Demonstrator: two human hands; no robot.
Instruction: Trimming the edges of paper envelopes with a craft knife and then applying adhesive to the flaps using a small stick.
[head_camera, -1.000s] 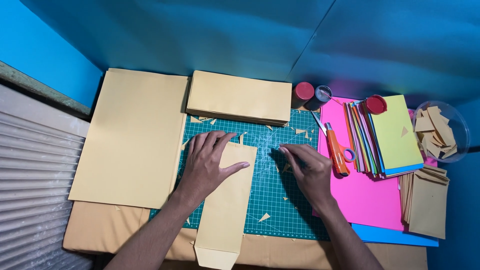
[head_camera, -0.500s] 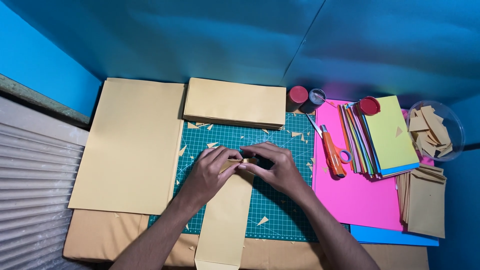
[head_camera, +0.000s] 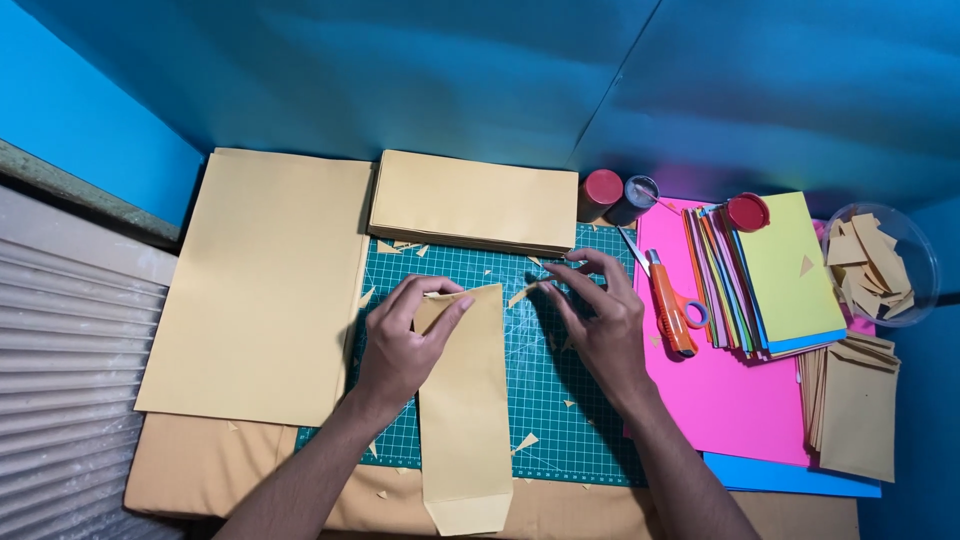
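Note:
A long tan paper envelope (head_camera: 465, 410) lies lengthwise on the green cutting mat (head_camera: 545, 400). My left hand (head_camera: 405, 340) rests on the envelope's top left corner, with its fingers curled over the upper edge and the thumb pressing on the paper. My right hand (head_camera: 595, 315) hovers over the mat just right of the envelope, fingers spread, with a small tan paper scrap (head_camera: 520, 293) at its fingertips; whether it grips the scrap is unclear.
A large tan sheet (head_camera: 265, 285) lies at left and a stack of tan sheets (head_camera: 475, 200) behind the mat. Orange scissors (head_camera: 672, 310), pink paper (head_camera: 720, 400), coloured paper stack (head_camera: 775, 270), two red-lidded jars (head_camera: 603, 187), a bowl of scraps (head_camera: 880, 262) and tan envelopes (head_camera: 855, 405) sit at right.
Both hands met at the envelope's top edge half a second ago. My right hand has since drawn away to the right, while the left stays on the top corner.

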